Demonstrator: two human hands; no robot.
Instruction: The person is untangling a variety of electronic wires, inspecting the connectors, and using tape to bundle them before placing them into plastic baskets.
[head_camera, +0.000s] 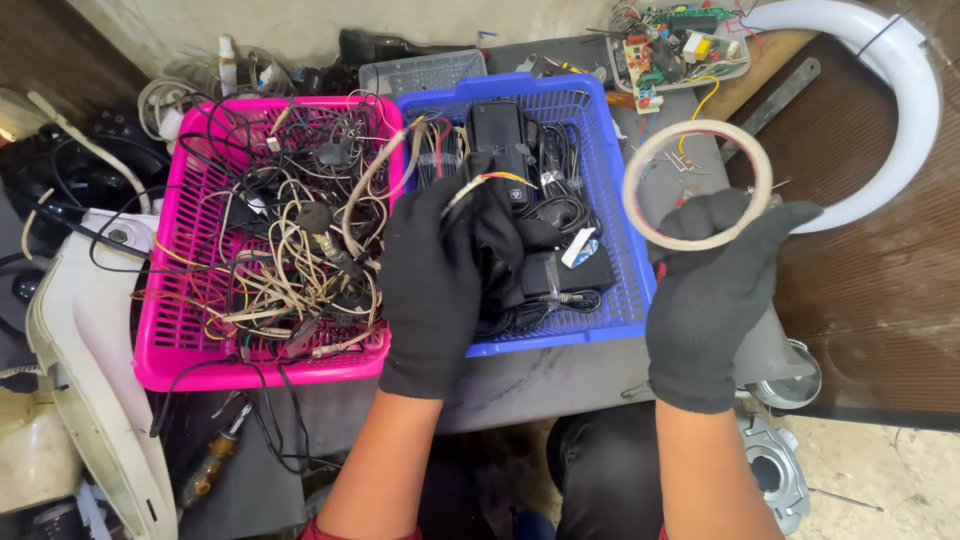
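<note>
Left fingers: your gloved left hand (432, 285) is clenched around a thin bundle of wires (478, 184), white, red and yellow, that pokes out above your thumb.
Right fingers: your gloved right hand (712, 290) pinches the lower edge of a tape ring (697, 184), fingers closed on its rim, the ring standing upright and facing you.
Where the wires are: over the left half of the blue basket (560, 335), just above its contents.
Where the tape ring is: in the air just right of the blue basket, above the grey table (540, 385).
Blue basket: holds black adapters (560, 270) and coiled black cords.
Pink basket (165, 340): touching the blue one on its left side, filled with tangled white, black and beige cables.
Farther out: a circuit board (672, 45) lies on a tray behind the tape ring; a curved white tube (905, 90) arcs at the far right; a screwdriver (212, 462) lies below the pink basket.
</note>
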